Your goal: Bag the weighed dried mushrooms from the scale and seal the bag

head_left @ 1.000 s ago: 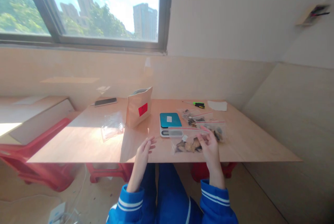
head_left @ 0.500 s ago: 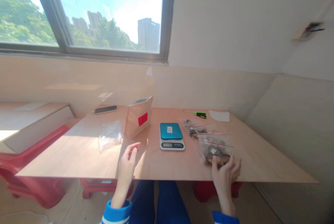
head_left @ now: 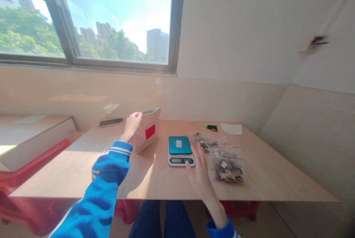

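My left hand point(head_left: 133, 124) pinches the upper left edge of an upright brown paper pouch point(head_left: 141, 138) with a red label; its top gapes a little. To the right lies a kitchen scale point(head_left: 179, 145) with a teal platform, a white sticker and a small display. My right hand point(head_left: 199, 169) hovers at the scale's right front corner, fingers spread and holding nothing; contact with the scale cannot be made out. Beside it rests a clear zip bag point(head_left: 229, 173) of dried brown pieces with a white tag. Similar smaller bags point(head_left: 208, 141) lie behind.
A phone point(head_left: 111, 122) lies at the back left of the table. A green and black screwdriver point(head_left: 208, 126) and a white sheet point(head_left: 231, 128) are at the back right. A clear plastic bag is mostly hidden behind my left arm. Red stools point(head_left: 130, 210) stand below the table.
My left hand has risen forward and taken hold of the pouch's edge. My right hand has left the zip bag and moved left to the scale. The view has tilted slightly.
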Motion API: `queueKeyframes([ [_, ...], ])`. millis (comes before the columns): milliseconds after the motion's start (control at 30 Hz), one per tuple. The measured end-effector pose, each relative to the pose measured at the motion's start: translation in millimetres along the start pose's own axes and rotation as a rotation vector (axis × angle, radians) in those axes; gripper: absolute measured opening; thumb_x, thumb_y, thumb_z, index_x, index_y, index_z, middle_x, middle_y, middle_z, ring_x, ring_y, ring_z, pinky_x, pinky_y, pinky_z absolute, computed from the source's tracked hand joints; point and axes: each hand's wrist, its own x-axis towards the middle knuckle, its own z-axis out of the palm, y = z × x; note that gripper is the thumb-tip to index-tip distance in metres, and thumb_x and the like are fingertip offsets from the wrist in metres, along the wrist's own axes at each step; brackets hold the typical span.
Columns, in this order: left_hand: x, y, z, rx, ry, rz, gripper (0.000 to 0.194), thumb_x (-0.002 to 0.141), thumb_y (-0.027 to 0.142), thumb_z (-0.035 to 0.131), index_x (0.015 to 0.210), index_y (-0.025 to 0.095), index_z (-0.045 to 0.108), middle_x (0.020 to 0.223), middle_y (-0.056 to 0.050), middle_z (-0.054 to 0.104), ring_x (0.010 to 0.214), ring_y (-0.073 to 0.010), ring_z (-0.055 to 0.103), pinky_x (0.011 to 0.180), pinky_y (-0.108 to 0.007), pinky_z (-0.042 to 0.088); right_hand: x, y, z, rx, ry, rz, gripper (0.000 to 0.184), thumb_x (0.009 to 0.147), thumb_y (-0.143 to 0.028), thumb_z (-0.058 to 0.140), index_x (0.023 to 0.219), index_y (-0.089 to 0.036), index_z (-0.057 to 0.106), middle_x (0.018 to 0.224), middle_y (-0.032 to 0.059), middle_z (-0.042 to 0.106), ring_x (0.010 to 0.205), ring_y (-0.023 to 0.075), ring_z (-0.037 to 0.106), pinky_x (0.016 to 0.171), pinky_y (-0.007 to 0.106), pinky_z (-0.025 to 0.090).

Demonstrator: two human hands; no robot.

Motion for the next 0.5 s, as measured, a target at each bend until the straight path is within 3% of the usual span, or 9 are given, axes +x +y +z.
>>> queueKeyframes([
  [100,-14.9,4.5,-0.7,0.044,-0.117,-0.003,0.013,0.071,0.031,0.066,0.070,0.018,0.069,0.071,-0.007,0.072,0.077,-0.0234,0.066,0.075,-0.031,0.047,37.2,-47.4,12.0,0.150,-0.160,-0.154,0.055,0.095,-0.024,0.040,0.148,-0.027,0.026,0.156,0.0086,0.025,0.144,0.0241,0.021,0.113,0.051,0.031],
  [233,-55.4,14.2,-3.4,0.060,-0.257,0.037,0.017,0.067,0.037,0.070,0.074,0.022,0.074,0.075,-0.006,0.075,0.074,-0.0242,0.068,0.070,-0.030,0.048,73.8,-81.8,23.2,0.190,-0.209,-0.264,0.051,0.093,-0.016,0.039,0.144,-0.021,0.035,0.150,0.0093,0.038,0.142,0.0223,0.026,0.115,0.048,0.031],
  [367,-83.2,15.5,-7.2,0.073,-0.213,0.053,0.021,0.077,0.038,0.060,0.082,0.022,0.074,0.078,-0.006,0.075,0.074,-0.0240,0.068,0.068,-0.029,0.047,69.7,-92.5,21.6,0.146,-0.310,-0.297,0.039,0.091,-0.009,0.037,0.125,-0.015,0.056,0.125,0.0120,0.061,0.127,0.0234,0.049,0.109,0.045,0.038],
  [500,-107.6,6.7,-5.3,0.028,-0.134,0.015,0.019,0.076,0.033,0.061,0.089,0.024,0.072,0.075,-0.004,0.073,0.074,-0.0250,0.069,0.066,-0.029,0.048,49.9,-89.0,17.3,0.112,-0.438,-0.291,0.041,0.085,-0.001,0.036,0.111,-0.015,0.063,0.105,0.0100,0.069,0.103,0.0217,0.062,0.092,0.037,0.051],
])
